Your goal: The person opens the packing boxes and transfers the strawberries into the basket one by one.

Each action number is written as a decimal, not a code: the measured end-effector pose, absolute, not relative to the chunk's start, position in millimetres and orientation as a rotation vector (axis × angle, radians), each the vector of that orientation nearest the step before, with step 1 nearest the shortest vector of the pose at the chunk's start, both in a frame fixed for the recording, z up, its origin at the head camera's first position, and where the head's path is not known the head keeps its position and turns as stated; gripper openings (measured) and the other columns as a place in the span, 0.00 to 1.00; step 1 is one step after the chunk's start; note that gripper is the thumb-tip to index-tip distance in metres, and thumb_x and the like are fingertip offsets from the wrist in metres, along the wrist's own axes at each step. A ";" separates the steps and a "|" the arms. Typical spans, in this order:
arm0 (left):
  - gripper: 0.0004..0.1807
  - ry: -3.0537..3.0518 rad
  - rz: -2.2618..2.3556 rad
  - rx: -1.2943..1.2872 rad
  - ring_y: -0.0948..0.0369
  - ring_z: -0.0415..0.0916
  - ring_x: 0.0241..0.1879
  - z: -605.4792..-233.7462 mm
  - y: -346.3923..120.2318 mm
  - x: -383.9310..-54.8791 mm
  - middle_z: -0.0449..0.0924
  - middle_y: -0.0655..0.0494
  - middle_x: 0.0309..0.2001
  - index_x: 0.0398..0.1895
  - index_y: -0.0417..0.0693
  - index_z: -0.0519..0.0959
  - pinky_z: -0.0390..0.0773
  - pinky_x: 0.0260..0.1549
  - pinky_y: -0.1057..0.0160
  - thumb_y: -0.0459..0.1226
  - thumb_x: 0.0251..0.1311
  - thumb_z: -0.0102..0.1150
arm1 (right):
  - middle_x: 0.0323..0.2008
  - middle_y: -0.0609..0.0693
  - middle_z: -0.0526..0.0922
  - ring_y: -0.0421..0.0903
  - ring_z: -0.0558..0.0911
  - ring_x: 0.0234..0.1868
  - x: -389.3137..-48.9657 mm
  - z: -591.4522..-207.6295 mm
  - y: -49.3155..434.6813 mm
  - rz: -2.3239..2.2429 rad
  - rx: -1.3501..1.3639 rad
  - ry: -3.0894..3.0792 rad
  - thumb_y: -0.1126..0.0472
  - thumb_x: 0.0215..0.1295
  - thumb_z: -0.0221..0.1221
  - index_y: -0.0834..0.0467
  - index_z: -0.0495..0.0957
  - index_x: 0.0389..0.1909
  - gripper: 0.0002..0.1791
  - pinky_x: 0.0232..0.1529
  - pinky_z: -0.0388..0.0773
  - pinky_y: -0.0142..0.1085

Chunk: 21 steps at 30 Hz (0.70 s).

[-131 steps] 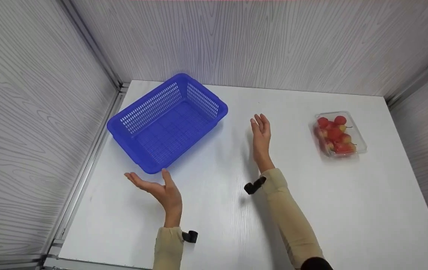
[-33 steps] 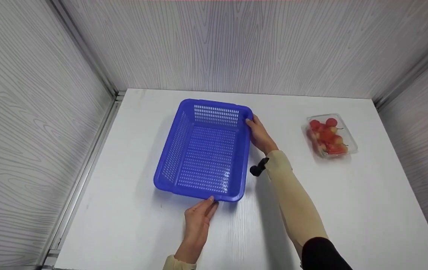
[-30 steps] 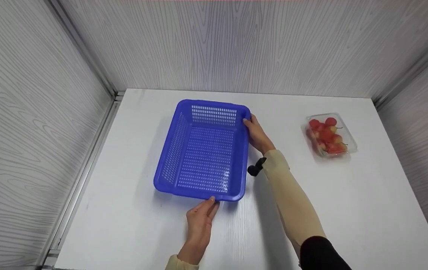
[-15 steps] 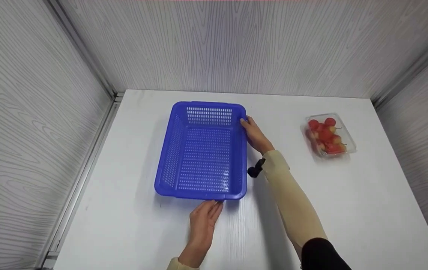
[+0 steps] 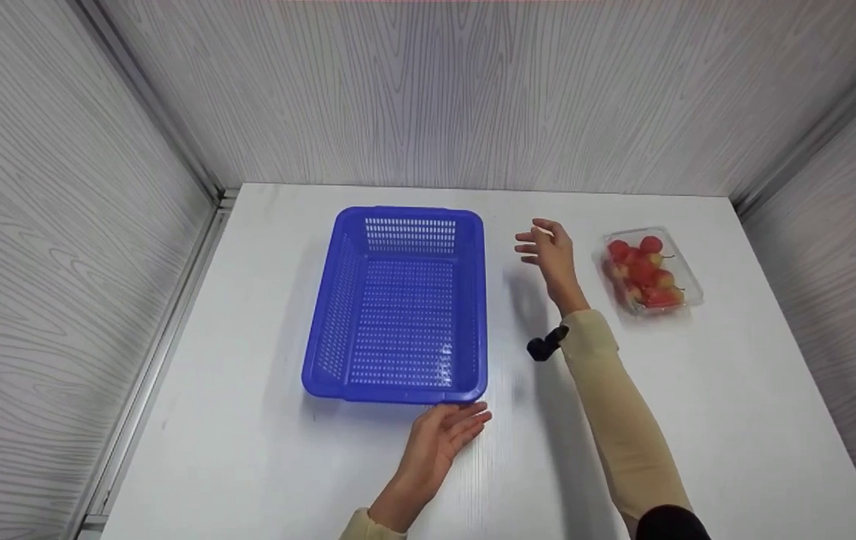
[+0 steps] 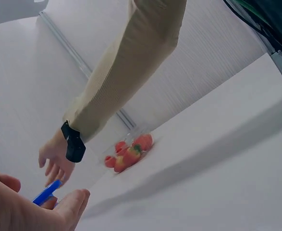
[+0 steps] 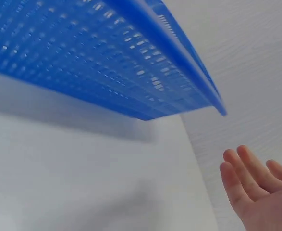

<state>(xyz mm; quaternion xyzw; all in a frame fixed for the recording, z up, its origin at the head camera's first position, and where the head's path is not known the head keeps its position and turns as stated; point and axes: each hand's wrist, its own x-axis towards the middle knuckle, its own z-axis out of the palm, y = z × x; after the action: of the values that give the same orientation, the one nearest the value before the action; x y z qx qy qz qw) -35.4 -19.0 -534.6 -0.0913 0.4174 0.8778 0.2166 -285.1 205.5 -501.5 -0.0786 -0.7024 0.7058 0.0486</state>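
A blue plastic basket with perforated walls stands on the white table, its long sides running away from me. My left hand is at the basket's near right corner, fingers extended and spread beneath the rim; whether it still touches the rim I cannot tell. My right hand hovers apart from the basket's right side, fingers loosely bent and holding nothing. In the right wrist view, a gap shows between the right hand and the basket. Right of that hand sits a clear plastic box of red and yellow fruit.
The white table is bounded by wood-grain panels at the back and both sides. A metal frame strip runs along the left edge. A black camera mount juts from the right wrist.
The basket was turned from diagonal to straight and brought nearer the middle. Since half a second ago, my right hand has let go and moved right; my left fingers have spread rightward.
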 end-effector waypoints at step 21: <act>0.24 1.335 2.494 -0.056 0.41 0.76 0.57 -584.6 90.8 -96.4 0.74 0.31 0.59 0.66 0.29 0.59 0.70 0.59 0.46 0.37 0.74 0.38 | 0.20 0.47 0.68 0.40 0.68 0.18 -189.9 -574.3 316.6 1.872 -1.039 -0.956 0.60 0.73 0.51 0.54 0.66 0.40 0.03 0.23 0.66 0.28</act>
<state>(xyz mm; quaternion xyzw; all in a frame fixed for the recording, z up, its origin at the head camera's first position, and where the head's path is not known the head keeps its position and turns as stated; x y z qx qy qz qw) -96.4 90.8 -584.6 -0.0196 0.4660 0.8708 0.1555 -189.9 316.6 -574.3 -0.4085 -0.3757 0.7359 0.3878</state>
